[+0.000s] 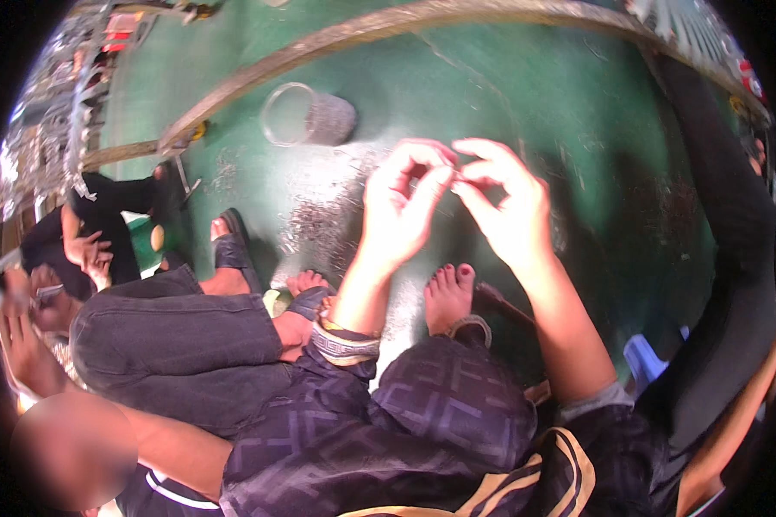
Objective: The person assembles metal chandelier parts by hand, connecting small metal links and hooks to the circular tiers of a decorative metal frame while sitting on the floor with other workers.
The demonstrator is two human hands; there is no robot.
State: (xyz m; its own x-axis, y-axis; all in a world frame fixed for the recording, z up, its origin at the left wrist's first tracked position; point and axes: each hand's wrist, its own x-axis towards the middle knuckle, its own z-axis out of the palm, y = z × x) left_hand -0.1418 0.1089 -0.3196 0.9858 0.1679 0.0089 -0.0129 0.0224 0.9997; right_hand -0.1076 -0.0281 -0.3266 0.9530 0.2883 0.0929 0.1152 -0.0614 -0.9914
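Observation:
My left hand (pixel 403 202) and my right hand (pixel 516 211) are raised over the green floor, fingertips close together. In each, the thumb and fingers curl in toward a pinch. A tiny pale spot shows between the fingertips, too small and overexposed to name. Below and left of my hands, many small dark bits (pixel 319 215) lie scattered on the floor. Beyond them stands a see-through tub (pixel 329 119) with a dark grey mass in it, which I cannot make out.
A curved-looking wooden bar (pixel 319 43) crosses the far side. On my left sits a person in dark trousers (pixel 181 336), sandalled feet near the scattered bits. Another person's dark-clad leg (pixel 733 207) is on my right, near a blue plastic piece (pixel 644 362). My bare foot (pixel 448 297) is below my hands.

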